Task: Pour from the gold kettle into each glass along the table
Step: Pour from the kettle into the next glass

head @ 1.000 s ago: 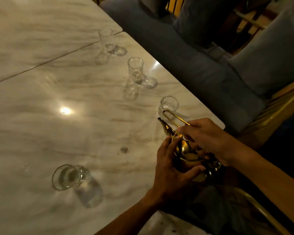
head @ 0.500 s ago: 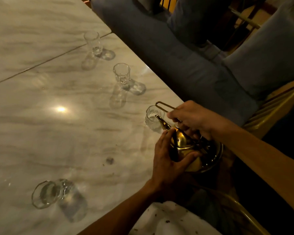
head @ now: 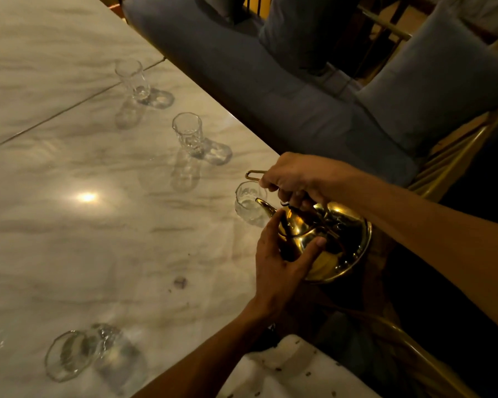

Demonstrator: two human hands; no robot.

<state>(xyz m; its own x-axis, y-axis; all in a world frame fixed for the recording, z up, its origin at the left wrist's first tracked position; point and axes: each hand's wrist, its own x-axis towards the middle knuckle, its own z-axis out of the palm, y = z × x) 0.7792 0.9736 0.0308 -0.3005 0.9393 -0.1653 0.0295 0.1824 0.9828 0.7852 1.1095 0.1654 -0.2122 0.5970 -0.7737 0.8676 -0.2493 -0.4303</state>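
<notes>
The gold kettle (head: 332, 245) is tilted to the left at the table's right edge, its spout over the rim of the nearest glass (head: 249, 203) in the row. My right hand (head: 295, 180) grips the kettle's wire handle from above. My left hand (head: 282, 262) cups the kettle's body from the near side. Two more clear glasses (head: 188, 133) (head: 133, 79) stand farther along the edge. A fourth glass (head: 69, 354) stands near the bottom left.
The marble table (head: 84, 231) has a seam across it at the far left and a bright lamp reflection. A grey cushioned bench (head: 270, 90) with pillows runs along the table's right side. A white cloth (head: 285, 369) lies at the bottom.
The kettle has moved forward and tipped further, bringing its spout from beside the nearest glass to over its rim. Both hands kept their hold on it.
</notes>
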